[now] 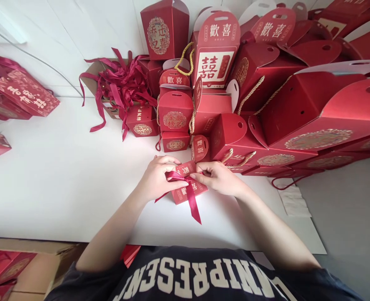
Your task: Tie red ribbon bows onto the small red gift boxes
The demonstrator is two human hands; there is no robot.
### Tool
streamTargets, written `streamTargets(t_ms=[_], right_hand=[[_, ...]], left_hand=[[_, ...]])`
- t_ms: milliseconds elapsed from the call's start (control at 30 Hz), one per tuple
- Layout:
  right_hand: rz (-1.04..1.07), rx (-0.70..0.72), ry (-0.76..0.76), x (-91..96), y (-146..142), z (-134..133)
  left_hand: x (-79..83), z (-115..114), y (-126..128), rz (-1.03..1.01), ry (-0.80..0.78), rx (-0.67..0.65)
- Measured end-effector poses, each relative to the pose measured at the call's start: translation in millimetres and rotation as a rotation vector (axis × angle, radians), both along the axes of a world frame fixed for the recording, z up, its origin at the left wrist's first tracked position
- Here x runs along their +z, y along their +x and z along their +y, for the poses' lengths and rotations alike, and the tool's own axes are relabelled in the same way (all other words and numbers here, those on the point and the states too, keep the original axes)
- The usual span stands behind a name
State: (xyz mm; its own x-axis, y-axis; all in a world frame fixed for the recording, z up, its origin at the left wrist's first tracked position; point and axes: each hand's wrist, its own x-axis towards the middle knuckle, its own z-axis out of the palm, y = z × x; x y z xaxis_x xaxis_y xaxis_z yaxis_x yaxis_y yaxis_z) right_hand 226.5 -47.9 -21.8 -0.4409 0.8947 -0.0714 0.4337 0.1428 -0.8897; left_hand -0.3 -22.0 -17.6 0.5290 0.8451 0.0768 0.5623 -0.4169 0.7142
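Red card gift box, small, gold-and-white print on it, sits between the two hands, resting on the white table directly in front of the person. Crimson ribbon lies across the box and gathers at its middle; one tail hangs toward the person, another sticks out below the left hand. Left hand: fingers curled, ribbon held between thumb and fingers, thumb stretched over the box with its tip near the gathered spot. Right hand: fingers bent, thumb and fingertips closed narrowly on ribbon at the box's right side; exact grip partly hidden by the fingers.

Just beyond the hands: small upright tag-topped box, near the box being handled. Past the left hand, farther off: open carton overflowing with loose ribbons. Beyond both hands: stacked small boxes, then a tall box with a white panel. Past the right hand: big red box on top of others, twisted gold cord handles near it. White paper right of the right forearm. Well left of the left hand: red bags. Below the left forearm: cardboard carton holding more red boxes.
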Motion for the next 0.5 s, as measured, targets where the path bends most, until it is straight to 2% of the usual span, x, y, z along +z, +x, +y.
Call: streamTargets(t_ms=[167,267,367,500], right_hand=[[0.023,-0.005,-0.006,-4.7,0,-3],[0.047,-0.012,-0.022,-8.3,0,-4],[0.077,-0.018,-0.016,-12.1,1,-4],[0.133,-0.037,-0.004,-11.9,1,-5]], left_hand=[[-6.2,-4,-1,-0.095,-0.034,0.037],[-15.8,-4,-2,-0.248,-0.122,0.023],[-26.7,-1,-1,-0.385,-0.138,0.009],[-34.5,5,-2,-0.469,-0.238,-0.033]])
